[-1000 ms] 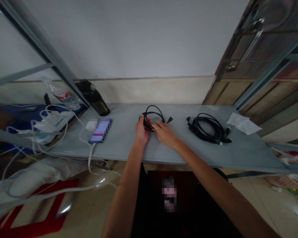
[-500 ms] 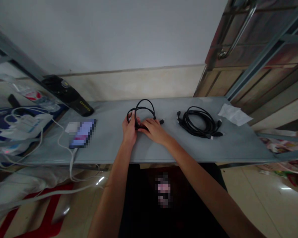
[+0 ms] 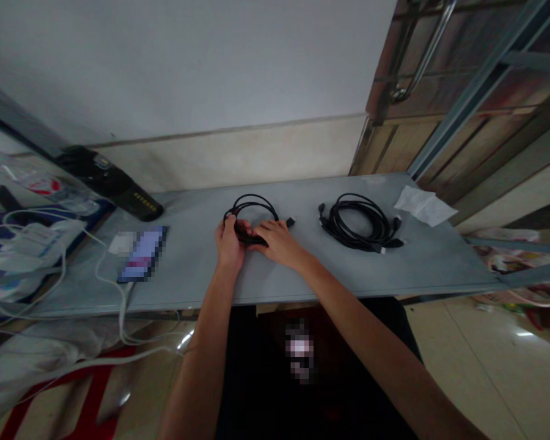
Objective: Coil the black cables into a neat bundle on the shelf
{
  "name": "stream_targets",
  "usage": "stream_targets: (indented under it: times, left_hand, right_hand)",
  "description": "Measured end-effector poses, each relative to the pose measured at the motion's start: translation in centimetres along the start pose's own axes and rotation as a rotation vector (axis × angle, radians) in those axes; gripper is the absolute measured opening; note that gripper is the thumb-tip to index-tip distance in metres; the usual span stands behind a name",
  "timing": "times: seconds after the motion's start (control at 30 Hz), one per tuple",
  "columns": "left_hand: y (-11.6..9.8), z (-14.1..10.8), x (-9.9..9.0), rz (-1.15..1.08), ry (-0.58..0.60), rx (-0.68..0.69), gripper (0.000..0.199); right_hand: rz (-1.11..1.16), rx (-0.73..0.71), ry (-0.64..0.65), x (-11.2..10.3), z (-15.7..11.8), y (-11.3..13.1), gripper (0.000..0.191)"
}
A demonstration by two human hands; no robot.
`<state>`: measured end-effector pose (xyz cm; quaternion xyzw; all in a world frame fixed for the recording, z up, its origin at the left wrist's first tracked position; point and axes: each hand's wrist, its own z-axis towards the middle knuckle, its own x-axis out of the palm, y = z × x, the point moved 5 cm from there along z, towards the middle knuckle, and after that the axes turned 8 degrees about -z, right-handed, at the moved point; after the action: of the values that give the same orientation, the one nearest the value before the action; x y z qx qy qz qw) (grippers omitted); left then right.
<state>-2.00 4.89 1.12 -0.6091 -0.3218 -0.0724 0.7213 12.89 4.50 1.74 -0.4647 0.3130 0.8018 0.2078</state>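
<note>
Both hands are closed around one black cable (image 3: 255,204), which is looped into a coil above the grey table (image 3: 197,269). My left hand (image 3: 230,240) grips the coil's left side. Across its near right side lies my right hand (image 3: 275,240), fingers bent over the strands. A plug end (image 3: 291,221) of this cable sticks out just beyond the right hand. The strands between the palms are partly hidden by the fingers. To the right, several coiled black cables (image 3: 337,229) rest together on the table, with their plugs showing around the outside.
A crumpled white tissue (image 3: 425,206) lies at the table's right end. On the left are a phone (image 3: 143,253) with a white cord (image 3: 124,299), a black bottle (image 3: 114,183), a clear plastic bottle (image 3: 50,186) and tangled white leads. A wall (image 3: 238,146) borders the back.
The loop that stood up between my hands has come down, and the coil is now flatter and more gathered. The camera view has shifted slightly; the cables on the right stay put.
</note>
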Motion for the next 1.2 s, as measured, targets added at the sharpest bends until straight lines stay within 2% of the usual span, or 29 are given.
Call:
stream_targets:
  times: [0.17, 0.3, 0.37, 0.43, 0.53, 0.67, 0.77, 0.87, 1.07, 1.2]
  left_hand:
    - [0.3, 0.3, -0.5, 0.042, -0.054, 0.07, 0.027]
    - [0.4, 0.2, -0.8, 0.083, -0.111, 0.149, 0.046]
    - [0.4, 0.1, -0.9, 0.083, -0.116, 0.186, 0.048]
    - [0.4, 0.1, -0.9, 0.087, -0.109, 0.215, 0.039]
    - [0.3, 0.2, -1.0, 0.106, -0.111, 0.223, 0.027]
    - [0.7, 0.3, -1.2, 0.126, -0.092, 0.184, 0.026]
    - [0.7, 0.2, -1.1, 0.25, -0.041, 0.214, 0.027]
    - [0.9, 0.2, -1.1, 0.353, 0.018, 0.232, 0.037]
    - [1.2, 0.8, -2.1, 0.476, -0.02, 0.263, 0.039]
    - [1.3, 1.0, -2.9, 0.496, -0.089, 0.298, 0.047]
  right_hand:
    - [-0.022, 0.003, -0.015, -0.5, -0.2, 0.0, 0.021]
    - [-0.002, 0.027, -0.032, -1.2, -0.5, 0.0, 0.017]
    - [0.013, 0.053, -0.047, -1.5, -0.6, -0.1, 0.026]
    - [0.023, 0.087, -0.074, -1.7, -0.7, -0.3, 0.041]
    - [0.03, 0.17, -0.15, -1.9, -0.8, -0.9, 0.052]
    - [0.058, 0.315, -0.308, -2.1, -1.1, -2.3, 0.048]
    - [0.12, 0.335, -0.424, -2.0, -1.4, -3.4, 0.043]
    - [0.214, 0.327, -0.49, -1.5, -1.5, -4.4, 0.039]
    - [0.378, 0.318, -0.429, -0.4, -1.0, -5.2, 0.032]
    - [0.41, 0.305, -0.408, -0.2, -1.0, -5.2, 0.037]
